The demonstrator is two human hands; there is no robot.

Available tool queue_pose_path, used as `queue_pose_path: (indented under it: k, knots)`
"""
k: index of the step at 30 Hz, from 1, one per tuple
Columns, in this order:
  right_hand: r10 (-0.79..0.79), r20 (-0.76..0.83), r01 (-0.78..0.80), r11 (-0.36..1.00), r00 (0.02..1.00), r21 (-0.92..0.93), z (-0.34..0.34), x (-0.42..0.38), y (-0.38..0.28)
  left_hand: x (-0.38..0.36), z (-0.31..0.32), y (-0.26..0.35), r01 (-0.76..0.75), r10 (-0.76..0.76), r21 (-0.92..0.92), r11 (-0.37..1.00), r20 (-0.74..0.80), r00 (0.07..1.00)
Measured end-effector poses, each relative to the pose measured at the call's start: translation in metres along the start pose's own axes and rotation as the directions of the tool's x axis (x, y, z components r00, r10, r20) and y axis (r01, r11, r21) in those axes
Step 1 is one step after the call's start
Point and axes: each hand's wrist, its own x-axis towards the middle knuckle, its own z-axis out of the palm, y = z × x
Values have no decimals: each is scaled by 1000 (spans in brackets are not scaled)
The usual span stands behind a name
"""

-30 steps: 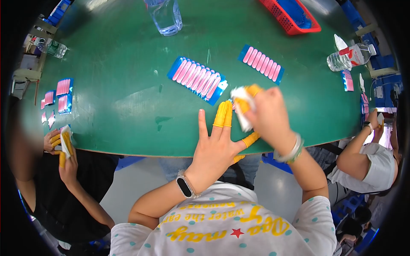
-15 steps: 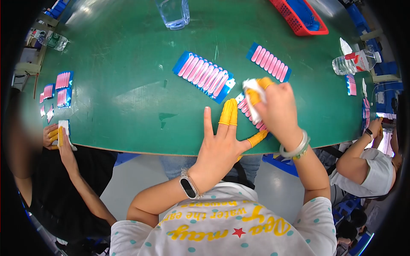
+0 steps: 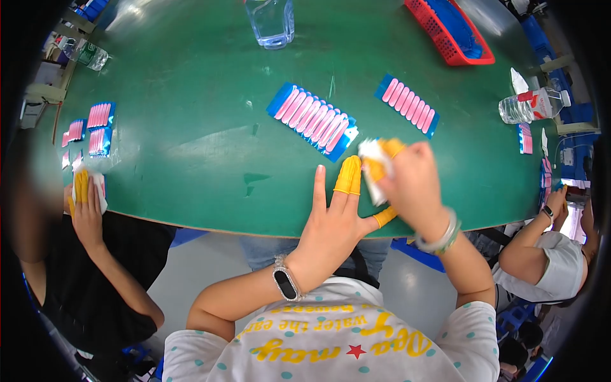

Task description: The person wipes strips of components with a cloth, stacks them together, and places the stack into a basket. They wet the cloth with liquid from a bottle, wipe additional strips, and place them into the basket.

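My left hand (image 3: 332, 224) lies spread at the table's near edge, palm down, with yellow finger cots (image 3: 347, 174) on some fingers. My right hand (image 3: 414, 188), slightly blurred and also wearing yellow cots, grips a folded white cloth (image 3: 372, 164). It presses the cloth down just right of my left fingertips; whatever lies beneath is covered now. Beyond my left fingers rests a stack of blue cards with pink strips (image 3: 313, 121). A further blue card with pink strips (image 3: 409, 104) lies to the right of that stack.
On the green table (image 3: 184, 159) stand a clear plastic container (image 3: 272, 28) and a red basket (image 3: 455, 38) with blue contents. Water bottles lie left (image 3: 89, 54) and right (image 3: 533, 106). A co-worker's hand (image 3: 88, 219) wipes at left; another person (image 3: 541, 254) sits at right.
My right hand and the white cloth have moved down slightly, covering the pink strips visible before. The camera view has shifted a little. The left co-worker's hand has moved up over their cloth.
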Motion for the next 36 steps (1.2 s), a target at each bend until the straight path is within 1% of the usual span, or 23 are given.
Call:
queue_pose_path:
  k: [2,3,5,7,8,10,11,14,16,18,19,21,22,23,24,26,27,28,29,30,32,34,36]
  knots:
    - [194,-43,-195,980,980,-32,-8,13,18,0,-1,1,-9,9,-6,1000,-3,1000]
    - [213,-52,-214,977,976,-5,-7,13,18,2,-1,0,-27,27,15,1000,0,1000]
    - [194,-61,-196,980,979,-37,-6,12,17,3,-2,-2,-44,44,39,998,-1,999]
    - [165,-76,-170,983,983,-69,-6,11,15,3,0,-3,-51,51,-5,999,-21,998]
    - [188,-61,-192,980,980,-57,-6,10,15,3,0,-3,-42,42,4,999,-30,999]
    - [182,-65,-184,982,981,-32,-8,11,16,4,-1,-4,-44,42,-74,996,-32,999]
    - [206,-62,-209,977,977,-49,-8,10,18,6,-4,-5,-55,48,-70,996,-96,994]
    - [218,-41,-220,973,975,-68,-1,-3,23,2,2,-2,-17,6,-106,994,-103,995]
    - [292,-37,-294,954,956,-58,-1,-1,17,-1,3,-3,-15,-6,-127,992,-166,986]
    - [304,14,-304,952,952,-29,-3,0,8,-3,9,-3,-5,-25,-129,992,-230,973]
    - [273,2,-273,962,962,9,0,-3,-3,-2,15,0,5,-34,-134,991,-219,975]
    - [180,61,-181,984,982,2,2,-10,-18,-4,16,-4,37,-63,-133,990,-198,978]
    - [174,76,-176,984,982,20,-2,-8,-13,-2,11,-1,23,-35,-90,996,-123,992]
    - [267,90,-270,963,959,13,-6,-5,-4,-2,9,0,-4,1,-58,998,-54,999]
    - [364,94,-365,931,927,1,-8,-4,7,-3,8,-2,-4,1,-63,998,-51,999]
    - [419,49,-420,908,907,9,-4,-4,16,-1,8,0,2,-32,-127,992,-235,971]
    - [375,2,-374,926,927,-49,-4,-4,9,-2,10,1,0,-26,-142,990,-185,982]
    - [333,-44,-336,934,942,-124,-5,-7,2,-2,10,-2,-6,-27,-147,989,-218,976]
    - [164,-2,-163,982,987,-94,-8,-13,-5,-3,11,-2,-1,-27,-159,987,-173,984]
    - [-3,44,6,998,999,-56,-10,-17,-12,-3,13,-2,1,-36,-212,977,-161,986]
    - [144,111,-144,990,983,-6,-18,-10,-7,0,2,-4,-20,-2,-148,989,-147,989]
    - [216,-57,-219,974,975,-56,-12,-5,17,2,-4,-2,-25,15,-126,992,-82,997]
    - [193,-84,-203,971,978,-127,-11,-2,11,4,0,-3,-35,25,-84,996,-122,992]
